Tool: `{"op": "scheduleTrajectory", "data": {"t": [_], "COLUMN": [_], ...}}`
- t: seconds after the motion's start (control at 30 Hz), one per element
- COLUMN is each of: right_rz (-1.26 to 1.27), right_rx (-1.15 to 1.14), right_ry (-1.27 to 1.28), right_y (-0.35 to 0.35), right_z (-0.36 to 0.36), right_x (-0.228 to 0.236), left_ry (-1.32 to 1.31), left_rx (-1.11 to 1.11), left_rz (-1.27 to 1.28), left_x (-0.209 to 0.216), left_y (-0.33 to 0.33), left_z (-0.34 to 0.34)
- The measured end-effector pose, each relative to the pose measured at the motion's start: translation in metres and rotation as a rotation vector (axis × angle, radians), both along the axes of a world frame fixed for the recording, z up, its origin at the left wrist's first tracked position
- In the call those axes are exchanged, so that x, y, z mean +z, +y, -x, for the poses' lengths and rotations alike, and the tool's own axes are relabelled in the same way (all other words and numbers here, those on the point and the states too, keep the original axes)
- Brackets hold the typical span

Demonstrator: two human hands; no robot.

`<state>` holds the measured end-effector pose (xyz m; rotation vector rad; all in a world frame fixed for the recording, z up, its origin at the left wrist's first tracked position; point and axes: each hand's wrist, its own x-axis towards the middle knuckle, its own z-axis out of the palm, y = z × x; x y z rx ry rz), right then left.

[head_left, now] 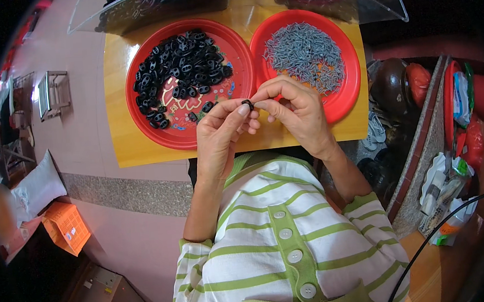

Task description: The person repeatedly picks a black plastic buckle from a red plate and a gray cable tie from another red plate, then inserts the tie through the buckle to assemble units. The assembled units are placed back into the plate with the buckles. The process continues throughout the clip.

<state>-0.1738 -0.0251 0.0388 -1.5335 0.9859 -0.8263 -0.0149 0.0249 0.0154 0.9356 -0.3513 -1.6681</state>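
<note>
A small black plastic piece [247,102] is pinched between the thumb and fingers of my left hand [222,124], just above the near edges of two red trays. My right hand [297,109] meets it from the right, thumb and forefinger closed at the piece; whether a screw sits between them is too small to tell. The left red tray [135,111] holds a heap of black two-holed plastic pieces [182,62]. In the right red tray [350,59] lies a pile of small grey screws [305,51], partly behind my right hand.
Both trays rest on a yellow wooden table [121,142]. Clear bins [159,11] of black parts stand at its far edge. An orange crate [66,228] and a metal stool [53,96] are on the floor at left. A low wall [421,138], bags and a dark jar [390,82] are at right.
</note>
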Motion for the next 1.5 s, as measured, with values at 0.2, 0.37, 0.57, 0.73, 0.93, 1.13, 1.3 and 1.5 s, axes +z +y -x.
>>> {"op": "scheduleTrajectory", "data": {"t": [0.2, 0.37, 0.57, 0.73, 0.93, 1.13, 1.3, 1.5], "right_rz": [0.382, 0.284, -0.05, 0.206, 0.165, 0.091, 0.114, -0.267], "right_rx": [-0.032, -0.013, -0.09, -0.035, -0.069, -0.09, -0.112, -0.08], "right_ry": [0.126, 0.038, -0.12, 0.044, 0.047, -0.027, -0.023, -0.201], "right_y": [-0.001, -0.001, 0.003, -0.003, -0.001, 0.006, 0.012, -0.002], "right_z": [-0.005, -0.008, -0.012, -0.007, -0.007, -0.013, -0.018, -0.014], "right_x": [-0.003, -0.005, -0.007, -0.002, -0.003, -0.012, -0.022, -0.015], "left_ry": [-0.042, 0.009, 0.059, -0.105, -0.096, -0.15, -0.18, -0.262], "left_rx": [0.008, 0.001, 0.058, 0.061, 0.087, 0.102, 0.121, 0.178], "left_rz": [0.005, 0.006, 0.042, 0.044, 0.082, 0.129, 0.077, 0.081], "left_x": [0.001, -0.005, -0.003, 0.002, 0.004, -0.002, -0.007, -0.007], "left_y": [0.0, -0.001, -0.003, -0.002, 0.001, 0.003, 0.008, 0.016], "left_z": [0.003, 0.003, 0.003, 0.001, 0.003, 0.005, 0.005, -0.01]}}
